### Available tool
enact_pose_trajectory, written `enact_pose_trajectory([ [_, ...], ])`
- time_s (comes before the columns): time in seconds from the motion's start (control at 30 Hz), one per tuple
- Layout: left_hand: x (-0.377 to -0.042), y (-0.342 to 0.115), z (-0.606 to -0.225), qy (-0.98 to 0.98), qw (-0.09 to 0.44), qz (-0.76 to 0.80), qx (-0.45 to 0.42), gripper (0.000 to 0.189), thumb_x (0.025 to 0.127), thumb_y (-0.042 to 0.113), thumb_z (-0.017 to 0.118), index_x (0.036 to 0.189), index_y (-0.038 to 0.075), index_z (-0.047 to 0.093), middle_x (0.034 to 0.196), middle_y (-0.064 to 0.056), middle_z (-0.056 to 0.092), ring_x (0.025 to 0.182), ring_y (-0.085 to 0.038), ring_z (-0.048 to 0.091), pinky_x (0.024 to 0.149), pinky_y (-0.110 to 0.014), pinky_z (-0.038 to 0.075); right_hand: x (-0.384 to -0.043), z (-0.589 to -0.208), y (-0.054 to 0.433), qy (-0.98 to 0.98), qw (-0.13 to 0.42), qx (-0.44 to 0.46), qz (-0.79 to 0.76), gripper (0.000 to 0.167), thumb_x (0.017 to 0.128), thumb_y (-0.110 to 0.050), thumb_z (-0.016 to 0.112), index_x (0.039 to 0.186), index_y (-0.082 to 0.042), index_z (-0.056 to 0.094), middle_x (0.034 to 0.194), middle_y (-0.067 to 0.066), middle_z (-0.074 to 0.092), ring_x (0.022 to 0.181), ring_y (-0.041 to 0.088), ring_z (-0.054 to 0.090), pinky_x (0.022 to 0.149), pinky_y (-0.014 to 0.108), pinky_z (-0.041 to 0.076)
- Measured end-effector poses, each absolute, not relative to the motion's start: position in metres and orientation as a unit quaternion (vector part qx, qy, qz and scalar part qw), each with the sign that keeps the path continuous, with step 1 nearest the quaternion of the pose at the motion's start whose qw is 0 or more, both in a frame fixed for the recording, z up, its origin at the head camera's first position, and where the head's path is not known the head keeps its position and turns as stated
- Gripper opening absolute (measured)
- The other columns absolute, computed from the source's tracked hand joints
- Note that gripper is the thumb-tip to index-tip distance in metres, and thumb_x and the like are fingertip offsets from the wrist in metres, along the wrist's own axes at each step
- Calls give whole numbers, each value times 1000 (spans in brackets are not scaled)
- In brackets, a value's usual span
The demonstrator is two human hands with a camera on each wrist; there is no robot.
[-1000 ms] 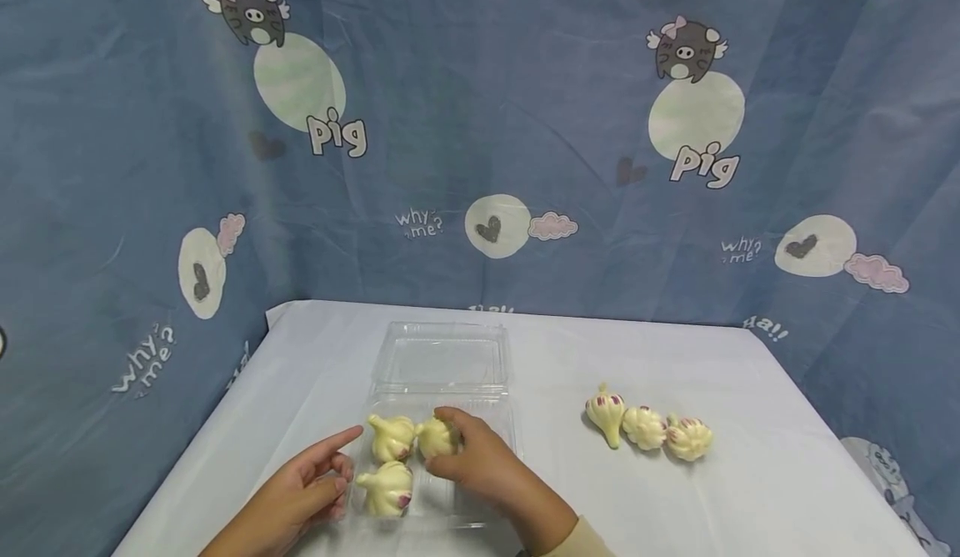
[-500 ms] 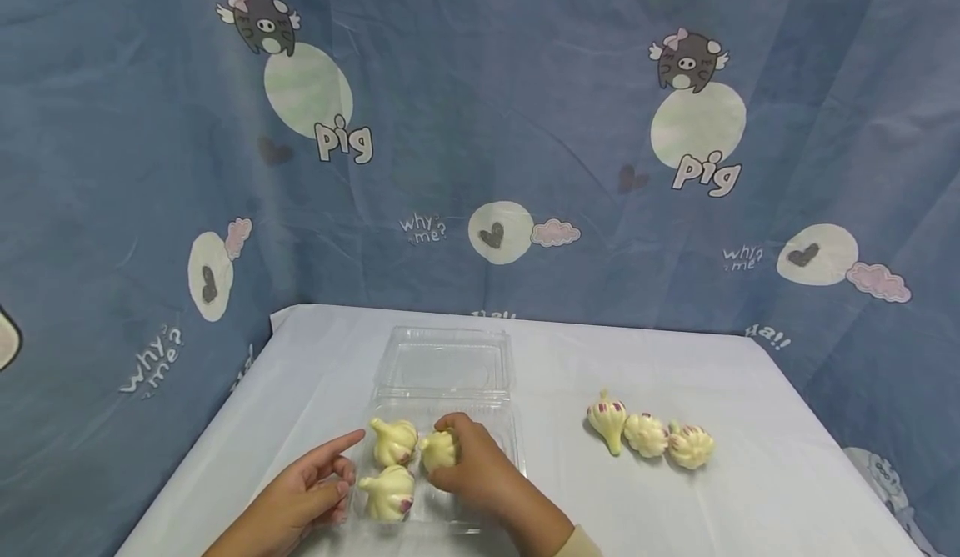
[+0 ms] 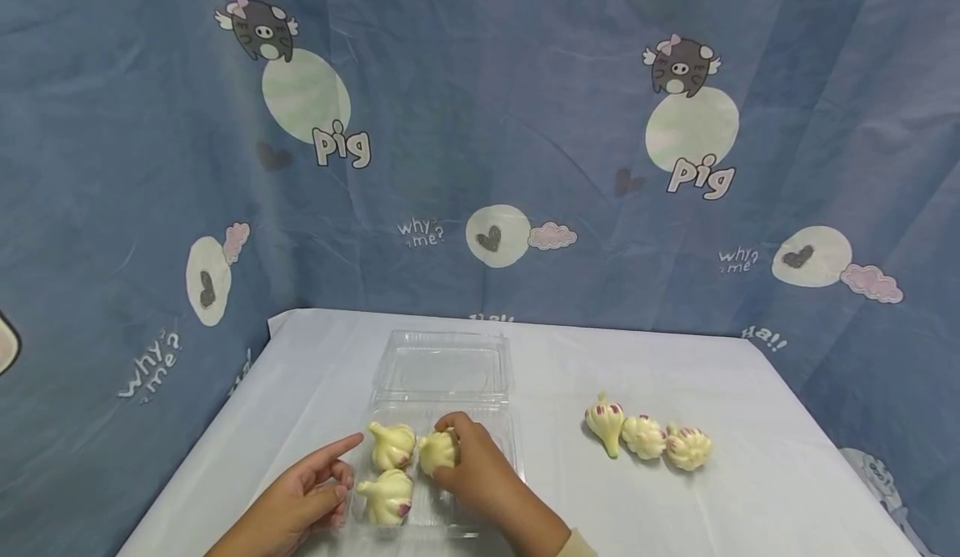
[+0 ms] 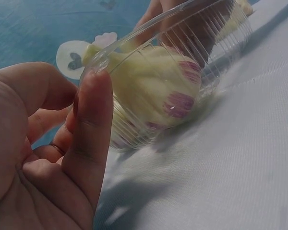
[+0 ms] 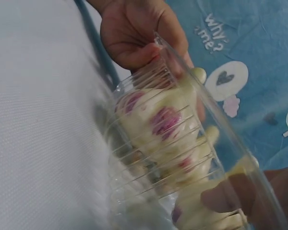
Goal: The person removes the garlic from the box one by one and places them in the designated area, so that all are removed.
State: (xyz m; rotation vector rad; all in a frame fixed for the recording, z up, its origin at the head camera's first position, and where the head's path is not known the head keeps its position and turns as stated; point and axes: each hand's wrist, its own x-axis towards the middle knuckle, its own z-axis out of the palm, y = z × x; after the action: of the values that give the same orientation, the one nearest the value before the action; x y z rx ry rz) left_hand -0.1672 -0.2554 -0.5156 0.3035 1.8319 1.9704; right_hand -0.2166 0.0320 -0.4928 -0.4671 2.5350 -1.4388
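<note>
A clear plastic clamshell box (image 3: 480, 532) sits on the white table, with its lid (image 3: 446, 369) folded back. In its left half are two pale garlic bulbs with purple patches: a rear bulb (image 3: 392, 445) and a front bulb (image 3: 388, 497). My right hand (image 3: 483, 474) grips a third garlic bulb (image 3: 437, 450) inside the box, thumb in front and fingers behind. At the box's left side, my left hand (image 3: 303, 494) pinches the rim between thumb and bent fingers, index finger extended. The left wrist view shows the thumb (image 4: 92, 120) against the rim.
To the right of the box, three more garlic bulbs lie in a row: a left one (image 3: 606, 424), a middle one (image 3: 644, 437) and a right one (image 3: 688, 447). A blue printed cloth (image 3: 495, 123) hangs behind the white tabletop (image 3: 750, 490).
The garlic bulb in my right hand has shifted slightly within the box and now stands a little apart from the rear bulb. My left hand keeps its place at the rim; the head view tilted slightly.
</note>
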Motion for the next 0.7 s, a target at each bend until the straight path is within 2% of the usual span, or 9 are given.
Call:
enact_pose_trajectory([
  [0.27, -167, -255, -516, 663, 219, 708, 107, 80, 109, 15, 57, 165, -5, 3, 109, 0, 51, 82, -8, 58, 78, -26, 59, -216, -490, 34, 857, 59, -161, -485, 54, 81, -5, 79, 132, -15, 63, 121, 10, 60, 91, 18, 56, 72, 32, 49],
  [0.5, -168, -257, -518, 659, 221, 710, 115, 80, 109, 14, 56, 165, -6, 3, 110, 0, 51, 81, -8, 59, 77, -25, 59, -216, -489, 34, 849, 62, -168, -497, 54, 83, -6, 79, 134, -17, 63, 127, 12, 59, 94, 19, 57, 73, 32, 50],
  [0.7, -168, -257, -519, 656, 219, 713, 113, 79, 109, 14, 56, 166, -4, 4, 110, 0, 51, 80, -8, 58, 76, -25, 58, -215, -485, 36, 841, 56, -169, -511, 51, 85, -7, 79, 131, -25, 63, 129, 9, 58, 105, 25, 63, 75, 32, 55],
])
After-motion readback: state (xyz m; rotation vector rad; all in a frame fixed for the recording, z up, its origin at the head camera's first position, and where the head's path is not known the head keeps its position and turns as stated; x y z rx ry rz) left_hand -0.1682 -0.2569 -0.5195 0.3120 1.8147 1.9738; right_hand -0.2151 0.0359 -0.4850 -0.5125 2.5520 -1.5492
